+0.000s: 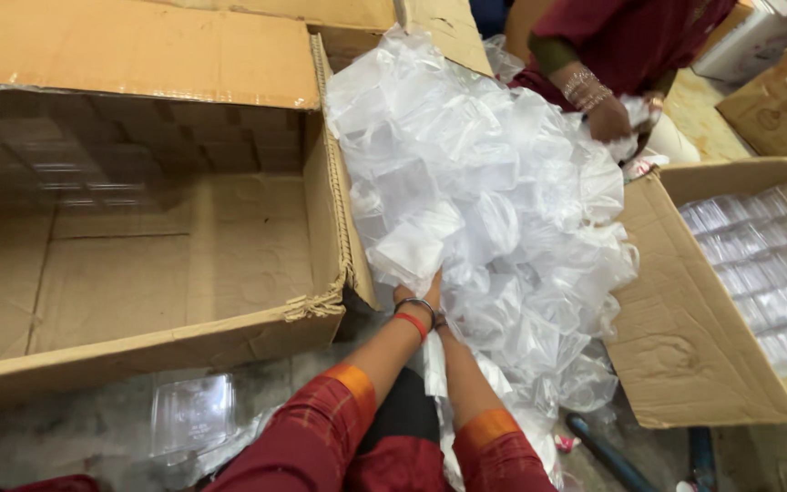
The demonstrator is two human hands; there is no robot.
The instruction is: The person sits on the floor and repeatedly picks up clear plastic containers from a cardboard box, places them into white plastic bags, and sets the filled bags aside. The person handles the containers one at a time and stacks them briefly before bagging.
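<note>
Item: heap of clear plastic bags, long axis running straight away from you beside the big open carton; your left hand grips its near edge, right hand buried—grip unreadable.

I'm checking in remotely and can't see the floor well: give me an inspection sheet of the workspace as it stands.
Surface: grey floor, dusty, partly covered.
Job's things: big heap of clear plastic bags between two boxes.
Clutter: clear plastic tray on the floor; dark blue bar at lower right.
Grippers: left hand and right hand pushed into the heap's near edge, fingers hidden.
Cables: nothing seen.
Surroundings: empty cardboard box on its side, left; cardboard box of clear trays, right; another person's hand in the heap's far side.
</note>
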